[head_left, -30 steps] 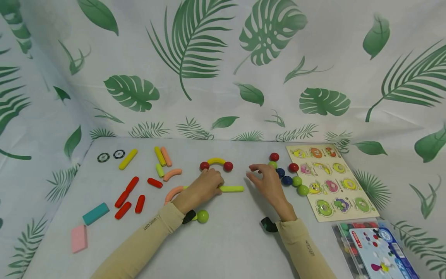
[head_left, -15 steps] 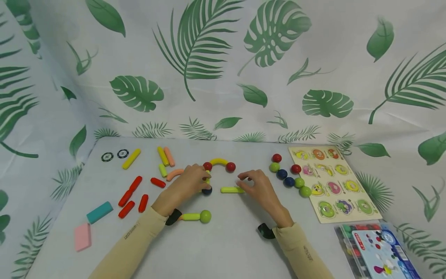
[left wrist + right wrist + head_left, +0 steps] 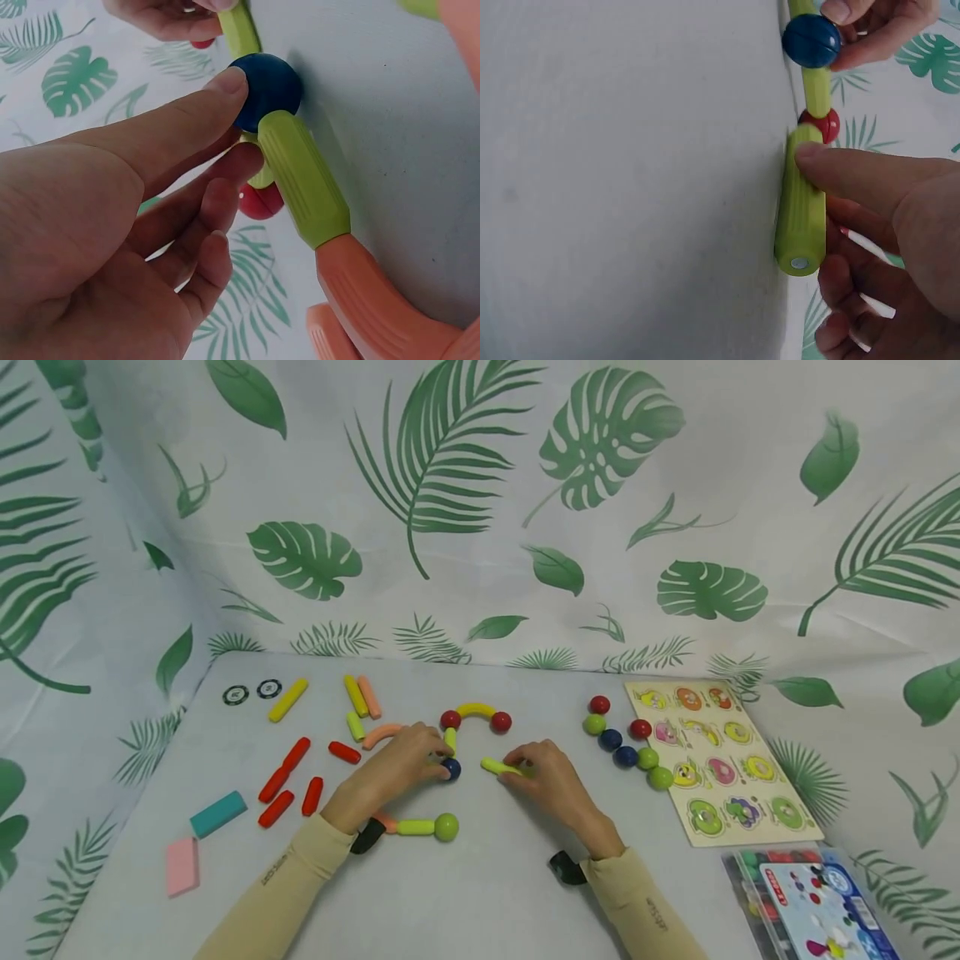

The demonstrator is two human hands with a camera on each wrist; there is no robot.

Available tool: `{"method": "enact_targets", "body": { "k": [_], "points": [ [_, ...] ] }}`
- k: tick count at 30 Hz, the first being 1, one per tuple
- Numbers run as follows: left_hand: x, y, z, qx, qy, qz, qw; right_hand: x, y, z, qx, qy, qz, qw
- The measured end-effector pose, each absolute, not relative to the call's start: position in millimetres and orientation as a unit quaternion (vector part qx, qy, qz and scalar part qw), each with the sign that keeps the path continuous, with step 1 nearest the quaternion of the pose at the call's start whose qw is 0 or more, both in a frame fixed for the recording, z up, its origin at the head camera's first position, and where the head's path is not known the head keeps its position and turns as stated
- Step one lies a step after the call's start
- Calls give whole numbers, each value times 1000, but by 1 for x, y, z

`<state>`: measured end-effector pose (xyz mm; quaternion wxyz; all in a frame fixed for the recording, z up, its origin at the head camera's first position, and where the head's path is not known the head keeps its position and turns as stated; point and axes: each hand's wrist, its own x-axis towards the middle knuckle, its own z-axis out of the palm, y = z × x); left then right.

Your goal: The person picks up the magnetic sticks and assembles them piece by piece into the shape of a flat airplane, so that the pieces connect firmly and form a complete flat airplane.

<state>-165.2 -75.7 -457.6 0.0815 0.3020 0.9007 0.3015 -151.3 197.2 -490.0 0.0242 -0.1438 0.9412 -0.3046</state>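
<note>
My left hand (image 3: 393, 772) pinches a dark blue ball (image 3: 271, 94) between thumb and fingers. Joined to that ball are a short yellow-green magnetic rod (image 3: 450, 742), running up to a red ball (image 3: 450, 719), and another yellow-green rod (image 3: 304, 180) that leads into a curved orange rod (image 3: 375, 296). A yellow arched rod (image 3: 477, 709) links the first red ball with a second red ball (image 3: 501, 722). To the right, my right hand (image 3: 551, 781) grips a loose yellow-green magnetic rod (image 3: 802, 206), thumb along its side; its far end points toward the blue ball.
Near my left wrist lies a yellow-green rod (image 3: 415, 827) with a green ball (image 3: 446, 827). Several loose red, green and blue balls (image 3: 626, 757) sit beside a fruit puzzle board (image 3: 727, 831). A plastic case (image 3: 817, 893) stands front right. Red rods (image 3: 276, 809) and blocks (image 3: 217, 814) lie left.
My left hand has shifted left, uncovering the blue ball and the rod above it. My right hand has come left and taken hold of the loose yellow-green rod, which now lies at a slant.
</note>
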Motion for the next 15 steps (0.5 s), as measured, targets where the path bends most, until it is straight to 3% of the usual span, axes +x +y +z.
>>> {"method": "enact_targets", "body": {
  "k": [15],
  "points": [
    [-165,-77,-461,322,889,317,77,-150,182,-489,17,935,-355,0]
  ]
}}
